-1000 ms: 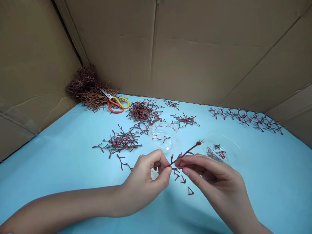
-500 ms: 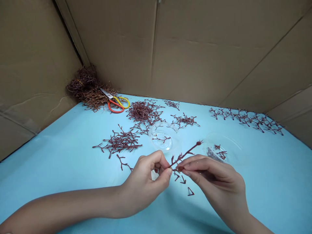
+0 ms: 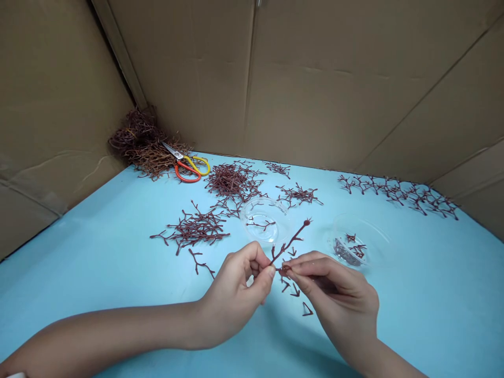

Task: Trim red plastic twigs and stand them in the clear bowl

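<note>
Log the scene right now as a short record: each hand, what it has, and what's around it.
Left hand: fingertips pinching a branching dark-red sprig near its lower end
Right hand: fingertips at the sprig's lower end, beside the left hand
Nearby: loose dark-red twig pieces on a blue surface
Containers: clear plastic dish with one twig; second clear dish with twigs and silvery bits
Rest: orange-and-yellow-handled scissors, tangled brown twig pile, cardboard walls

Slender dark-red branching sprig (image 3: 289, 243), tilted upward, short side forks
</note>
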`<state>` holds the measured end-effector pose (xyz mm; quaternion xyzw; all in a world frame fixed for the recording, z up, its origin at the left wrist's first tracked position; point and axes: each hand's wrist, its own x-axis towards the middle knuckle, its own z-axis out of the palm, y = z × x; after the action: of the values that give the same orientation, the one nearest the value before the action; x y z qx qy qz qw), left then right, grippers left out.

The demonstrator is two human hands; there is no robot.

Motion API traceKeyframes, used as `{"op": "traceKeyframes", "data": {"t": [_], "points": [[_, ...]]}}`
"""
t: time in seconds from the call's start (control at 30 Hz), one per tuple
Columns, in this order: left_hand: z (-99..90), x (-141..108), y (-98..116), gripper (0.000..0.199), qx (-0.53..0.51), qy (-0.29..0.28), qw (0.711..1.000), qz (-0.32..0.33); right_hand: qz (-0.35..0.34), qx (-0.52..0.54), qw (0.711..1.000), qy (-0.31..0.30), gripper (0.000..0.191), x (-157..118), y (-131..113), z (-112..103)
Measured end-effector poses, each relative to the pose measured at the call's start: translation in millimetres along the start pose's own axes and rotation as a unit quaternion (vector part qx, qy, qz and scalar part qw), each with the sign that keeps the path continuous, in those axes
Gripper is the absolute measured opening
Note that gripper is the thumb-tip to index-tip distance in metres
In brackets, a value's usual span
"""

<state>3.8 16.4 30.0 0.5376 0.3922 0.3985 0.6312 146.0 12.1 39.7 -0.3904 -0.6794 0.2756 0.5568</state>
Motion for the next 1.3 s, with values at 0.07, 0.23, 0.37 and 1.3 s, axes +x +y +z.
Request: {"op": "traceKeyframes", "data": {"t": [0.07, 0.23, 0.37, 1.3], "points": [[0.3, -1, -1, 0.019, -0.002, 0.005, 1.0, 0.002, 0.007, 0.025, 1.0, 0.009, 0.022, -1, 2, 2], [3.6, -2, -2, 0.022, -0.015, 0.024, 1.0, 0.003, 0.009, 0.063, 0.997, 0.032, 0.025, -3, 7, 7], [5.3, -1, -3, 0.026, -0.02, 0.022, 1.0, 0.0, 0.016, 0.077, 0.996, 0.039, 0.025, -3, 8, 9], [-7.2, 14, 3, 0.011, 0.164, -0.006, 0.985, 0.046, 0.04, -0.015, 0.999, 0.027, 0.012, 27, 3, -24]]}}
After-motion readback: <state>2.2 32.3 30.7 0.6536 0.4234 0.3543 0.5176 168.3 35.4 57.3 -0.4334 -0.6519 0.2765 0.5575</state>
